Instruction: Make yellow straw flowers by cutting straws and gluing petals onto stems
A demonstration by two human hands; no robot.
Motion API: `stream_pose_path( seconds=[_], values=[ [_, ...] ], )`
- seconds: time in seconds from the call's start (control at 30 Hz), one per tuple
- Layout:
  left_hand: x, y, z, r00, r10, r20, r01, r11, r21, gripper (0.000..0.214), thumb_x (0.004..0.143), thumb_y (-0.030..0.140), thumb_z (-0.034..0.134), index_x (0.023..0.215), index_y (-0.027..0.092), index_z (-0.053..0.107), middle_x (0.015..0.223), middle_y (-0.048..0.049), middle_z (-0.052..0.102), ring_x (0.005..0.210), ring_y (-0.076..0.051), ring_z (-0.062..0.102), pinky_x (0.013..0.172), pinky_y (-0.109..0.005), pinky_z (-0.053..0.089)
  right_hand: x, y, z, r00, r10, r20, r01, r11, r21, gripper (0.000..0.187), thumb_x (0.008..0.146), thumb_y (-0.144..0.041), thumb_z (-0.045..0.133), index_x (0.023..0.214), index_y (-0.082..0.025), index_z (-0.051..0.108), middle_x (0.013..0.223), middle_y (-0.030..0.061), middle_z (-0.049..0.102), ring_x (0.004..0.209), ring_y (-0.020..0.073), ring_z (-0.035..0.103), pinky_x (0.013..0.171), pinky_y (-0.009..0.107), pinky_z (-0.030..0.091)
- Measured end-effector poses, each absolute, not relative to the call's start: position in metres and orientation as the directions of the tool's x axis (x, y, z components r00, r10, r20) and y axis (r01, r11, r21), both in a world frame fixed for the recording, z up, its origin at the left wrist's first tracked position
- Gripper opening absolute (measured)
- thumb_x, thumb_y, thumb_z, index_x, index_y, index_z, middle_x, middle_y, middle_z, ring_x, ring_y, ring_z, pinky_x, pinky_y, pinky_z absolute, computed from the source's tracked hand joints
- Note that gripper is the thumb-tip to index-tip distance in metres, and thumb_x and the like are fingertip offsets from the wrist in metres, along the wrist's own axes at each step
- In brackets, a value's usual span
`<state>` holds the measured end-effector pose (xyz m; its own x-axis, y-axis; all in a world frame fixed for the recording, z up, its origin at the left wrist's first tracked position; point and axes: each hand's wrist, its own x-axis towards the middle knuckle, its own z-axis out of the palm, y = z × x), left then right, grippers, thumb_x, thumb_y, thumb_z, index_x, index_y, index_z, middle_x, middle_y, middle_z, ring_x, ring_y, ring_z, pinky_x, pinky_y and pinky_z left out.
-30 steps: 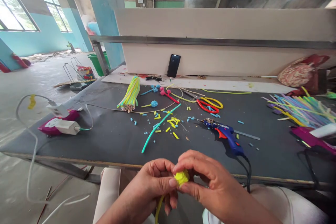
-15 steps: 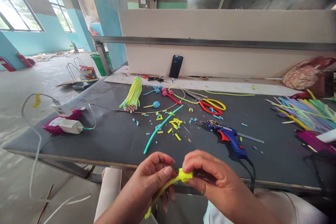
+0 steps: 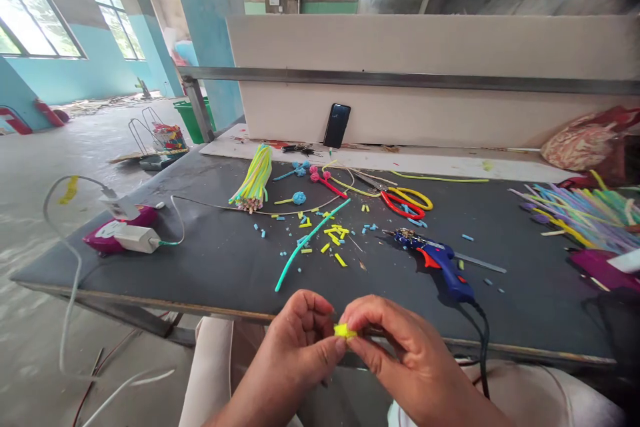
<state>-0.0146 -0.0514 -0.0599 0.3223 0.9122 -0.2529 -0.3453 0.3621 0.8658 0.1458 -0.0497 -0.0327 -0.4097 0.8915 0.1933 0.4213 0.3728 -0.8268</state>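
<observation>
A yellow pipe cleaner (image 3: 345, 331), bunched into a small lump, is pinched between both hands just off the table's front edge. My left hand (image 3: 306, 333) presses it from the left with thumb and fingers. My right hand (image 3: 400, 340) grips its right side between thumb and fingertips. The rest of its length is hidden behind my fingers. Past the hands on the table lie a turquoise pipe cleaner (image 3: 310, 243), several cut yellow pieces (image 3: 336, 233) and a blue pipe-cleaner ball (image 3: 299, 198) on a short yellow stem.
A blue glue gun (image 3: 445, 267) lies right of centre, its cord running over the table edge. Behind it are scissors (image 3: 407, 201). Pipe-cleaner bundles stand at left (image 3: 253, 177) and lie at right (image 3: 590, 213). A phone (image 3: 337, 125) leans on the back board; a power strip (image 3: 120, 230) sits left.
The loose yellow tail that hung below my left hand is out of sight. My left thumb has come up against the lump, and the two hands are closer together.
</observation>
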Motion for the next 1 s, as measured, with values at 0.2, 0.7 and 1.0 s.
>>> stream_pose_path(
  seconds=[0.2, 0.7, 1.0],
  values=[
    [-0.026, -0.054, -0.062, 0.442, 0.866, -0.235, -0.372, 0.415, 0.830, 0.046, 0.064, 0.040, 0.072, 0.095, 0.017, 0.047, 0.076, 0.0002, 0.057, 0.048, -0.005, 0.050, 0.041, -0.016, 0.034, 0.154, -0.050, -0.042, -0.358, 0.892, 0.276, 0.379, 0.408, -0.831, 0.020, 0.083, -0.016, 0.055, 0.100, -0.027, 0.055, 0.095, 0.0013, 0.065, 0.085, 0.0149, 0.064, 0.075, 0.025, 0.053],
    [-0.029, -0.061, -0.059, 0.452, 0.851, -0.267, -0.165, 0.374, 0.913, 0.037, 0.067, 0.048, 0.066, 0.070, 0.013, 0.054, 0.058, 0.0015, 0.054, 0.041, -0.004, 0.044, 0.040, -0.017, 0.032, 0.160, -0.053, -0.054, -0.332, 0.919, 0.213, 0.193, 0.287, -0.938, 0.038, 0.084, -0.020, 0.057, 0.118, -0.038, 0.051, 0.119, 0.0027, 0.059, 0.104, 0.0196, 0.060, 0.083, 0.030, 0.052],
    [-0.014, -0.045, -0.041, 0.234, 0.947, -0.219, -0.012, 0.228, 0.974, 0.017, 0.071, 0.029, 0.060, 0.065, 0.016, 0.049, 0.049, 0.0023, 0.055, 0.045, -0.009, 0.051, 0.047, -0.021, 0.042, 0.153, -0.046, -0.044, -0.221, 0.973, 0.071, -0.198, 0.027, -0.980, 0.029, 0.080, -0.032, 0.063, 0.109, -0.035, 0.060, 0.104, 0.0018, 0.065, 0.091, 0.0150, 0.062, 0.083, 0.027, 0.050]
  ],
)
